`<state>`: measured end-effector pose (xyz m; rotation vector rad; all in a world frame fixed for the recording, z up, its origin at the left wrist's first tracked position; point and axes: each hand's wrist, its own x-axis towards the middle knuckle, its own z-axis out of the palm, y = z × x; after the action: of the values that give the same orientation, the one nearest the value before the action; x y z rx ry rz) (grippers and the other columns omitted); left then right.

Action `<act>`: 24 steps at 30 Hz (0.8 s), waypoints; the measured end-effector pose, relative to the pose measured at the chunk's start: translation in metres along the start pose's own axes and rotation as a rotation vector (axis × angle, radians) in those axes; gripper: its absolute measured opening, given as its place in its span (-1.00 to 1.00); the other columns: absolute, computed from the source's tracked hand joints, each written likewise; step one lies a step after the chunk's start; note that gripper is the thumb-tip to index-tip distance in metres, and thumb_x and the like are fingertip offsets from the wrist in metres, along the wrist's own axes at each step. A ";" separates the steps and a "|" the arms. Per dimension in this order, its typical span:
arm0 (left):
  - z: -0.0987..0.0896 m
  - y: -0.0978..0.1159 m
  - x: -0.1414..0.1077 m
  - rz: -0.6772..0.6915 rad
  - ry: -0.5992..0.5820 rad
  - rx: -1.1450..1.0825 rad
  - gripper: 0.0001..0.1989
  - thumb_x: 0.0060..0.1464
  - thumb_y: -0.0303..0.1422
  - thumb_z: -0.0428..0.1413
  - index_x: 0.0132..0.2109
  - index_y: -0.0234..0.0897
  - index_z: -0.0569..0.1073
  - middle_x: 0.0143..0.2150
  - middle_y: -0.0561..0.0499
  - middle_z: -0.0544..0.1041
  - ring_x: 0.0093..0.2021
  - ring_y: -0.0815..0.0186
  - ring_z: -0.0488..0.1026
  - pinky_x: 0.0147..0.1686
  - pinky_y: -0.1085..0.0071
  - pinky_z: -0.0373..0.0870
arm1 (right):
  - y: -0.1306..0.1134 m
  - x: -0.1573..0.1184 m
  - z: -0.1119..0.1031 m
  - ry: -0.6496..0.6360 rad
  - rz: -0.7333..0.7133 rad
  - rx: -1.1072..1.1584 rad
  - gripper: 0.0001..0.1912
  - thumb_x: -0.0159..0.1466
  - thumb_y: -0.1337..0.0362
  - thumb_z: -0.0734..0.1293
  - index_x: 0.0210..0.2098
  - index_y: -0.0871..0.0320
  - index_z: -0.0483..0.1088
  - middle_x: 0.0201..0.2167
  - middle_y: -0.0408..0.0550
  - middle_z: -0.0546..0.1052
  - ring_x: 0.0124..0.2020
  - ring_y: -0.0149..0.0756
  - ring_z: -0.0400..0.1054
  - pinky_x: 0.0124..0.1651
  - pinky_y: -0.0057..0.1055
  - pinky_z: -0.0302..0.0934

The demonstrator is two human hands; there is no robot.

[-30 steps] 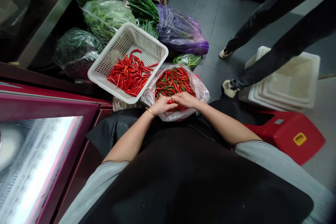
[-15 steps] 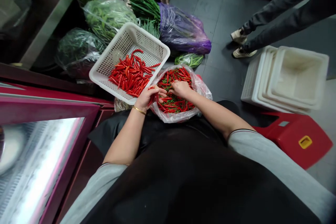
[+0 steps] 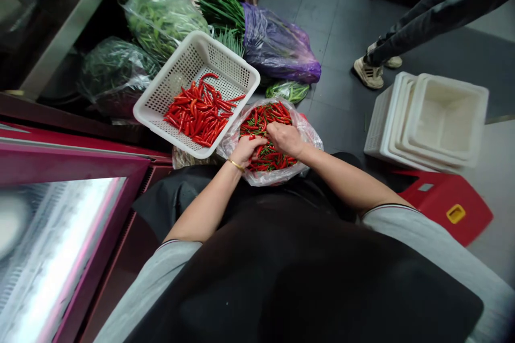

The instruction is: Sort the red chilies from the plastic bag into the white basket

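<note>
An open plastic bag [image 3: 273,177] full of red chilies with green stems [image 3: 273,113] rests at my lap. My left hand [image 3: 248,150], with a gold bracelet at the wrist, is over the bag's left part, fingers curled round red chilies. Over the middle of the same bag, my right hand [image 3: 284,138] is closed, its fingertips down among the stems; what it pinches is too small to make out. Just left of the bag, a white perforated basket [image 3: 159,86] holds a heap of red chilies [image 3: 197,112] without visible stems.
Bagged greens [image 3: 167,24] and a purple bag [image 3: 277,45] lie beyond the basket. Stacked white bins [image 3: 446,118] and a red stool [image 3: 446,203] are at the right. A person's legs [image 3: 426,16] stand at the upper right. A lit glass-topped cabinet [image 3: 60,257] is at lower left.
My left hand has moved right, from the bag's rim to over the chilies. My right hand has shifted slightly right. The other person's legs and feet have moved.
</note>
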<state>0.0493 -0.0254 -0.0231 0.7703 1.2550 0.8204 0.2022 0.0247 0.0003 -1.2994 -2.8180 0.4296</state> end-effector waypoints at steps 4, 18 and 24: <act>-0.012 -0.006 -0.010 0.266 0.027 0.235 -0.76 -0.13 -0.25 0.21 -0.49 -0.33 0.38 -0.60 0.14 0.29 -0.56 0.48 0.16 -0.53 0.49 0.09 | 0.001 -0.004 -0.001 -0.097 0.126 0.174 -0.74 0.36 0.15 0.13 -0.25 0.19 0.32 -0.38 0.01 0.48 -0.38 -0.27 0.31 -0.36 -0.41 0.00; -0.004 0.064 -0.086 0.508 -0.206 0.089 -0.69 0.09 -0.10 0.13 -0.26 -0.30 0.43 -0.47 0.02 0.46 -0.55 0.43 0.36 -0.53 0.49 0.30 | 0.012 -0.037 0.031 -0.099 0.284 0.265 -0.72 0.34 0.19 0.15 -0.11 0.21 0.37 -0.24 0.11 0.50 -0.27 -0.22 0.39 -0.25 -0.39 0.15; -0.037 0.040 -0.053 0.114 -0.073 -0.201 -0.63 -0.12 -0.18 0.29 -0.26 -0.28 0.35 -0.55 0.14 0.37 -0.68 0.54 0.24 -0.72 0.61 0.10 | 0.005 -0.021 0.026 -0.322 -0.088 -0.128 -0.67 0.35 0.18 0.15 -0.03 0.16 0.42 -0.09 0.14 0.47 -0.29 -0.21 0.41 -0.35 -0.42 0.09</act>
<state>0.0023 -0.0496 0.0317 0.7070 1.0538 0.9861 0.2170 0.0057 -0.0236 -1.2172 -3.2030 0.5049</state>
